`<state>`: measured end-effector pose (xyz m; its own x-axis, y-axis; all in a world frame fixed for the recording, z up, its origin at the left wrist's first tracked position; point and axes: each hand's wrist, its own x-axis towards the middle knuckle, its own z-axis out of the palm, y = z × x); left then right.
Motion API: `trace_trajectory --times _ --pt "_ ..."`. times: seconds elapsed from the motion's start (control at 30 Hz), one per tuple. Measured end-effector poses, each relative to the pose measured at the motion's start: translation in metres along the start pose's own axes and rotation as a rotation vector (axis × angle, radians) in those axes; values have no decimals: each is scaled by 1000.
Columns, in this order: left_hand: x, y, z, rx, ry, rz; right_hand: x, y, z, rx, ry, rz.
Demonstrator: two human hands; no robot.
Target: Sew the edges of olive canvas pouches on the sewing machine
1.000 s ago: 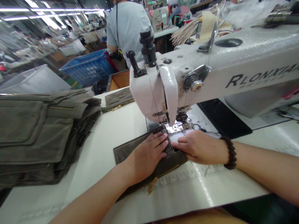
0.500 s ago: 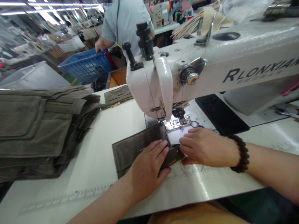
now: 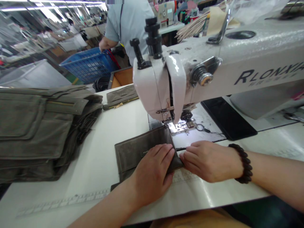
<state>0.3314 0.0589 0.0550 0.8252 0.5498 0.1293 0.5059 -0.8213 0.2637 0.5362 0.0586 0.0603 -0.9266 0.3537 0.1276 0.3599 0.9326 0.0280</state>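
A dark olive fabric piece [image 3: 140,148] lies flat on the white table [image 3: 114,126], its far right corner at the sewing machine's presser foot [image 3: 177,126]. My left hand [image 3: 152,174] lies flat on the piece's near right part, fingers stretched out. My right hand [image 3: 209,160], a dark bead bracelet on its wrist, rests palm down beside it, fingertips pinching the piece's right corner against the table. The white sewing machine [image 3: 213,72] stands over both hands.
A tall stack of olive fabric pieces [image 3: 40,126] fills the table's left side. Another small piece with a brass zipper [image 3: 121,96] lies at the far edge. Behind stand a blue plastic basket [image 3: 90,65] and a person in a light shirt [image 3: 128,22].
The fabric piece has been pulled back from under the presser foot and shifted; the zipper end seen at its near edge is now hidden. Both hands moved slightly toward me.
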Motion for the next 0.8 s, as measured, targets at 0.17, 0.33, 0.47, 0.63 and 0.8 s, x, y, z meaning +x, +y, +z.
trace_trajectory --times 0.17,0.33,0.47,0.63,0.8 --pt "2 -1 -2 -43 -58 -39 1 0 -2 -13 35 2" --pt "3 -3 -1 -54 -56 -33 2 1 0 -2 17 40" --pt "6 -7 2 -35 -26 -34 2 4 2 -37 31 95" --pt "12 -18 4 -17 -8 -31 4 9 5 -81 45 136" --pt "19 -29 5 -2 5 -23 8 15 11 -97 76 185"
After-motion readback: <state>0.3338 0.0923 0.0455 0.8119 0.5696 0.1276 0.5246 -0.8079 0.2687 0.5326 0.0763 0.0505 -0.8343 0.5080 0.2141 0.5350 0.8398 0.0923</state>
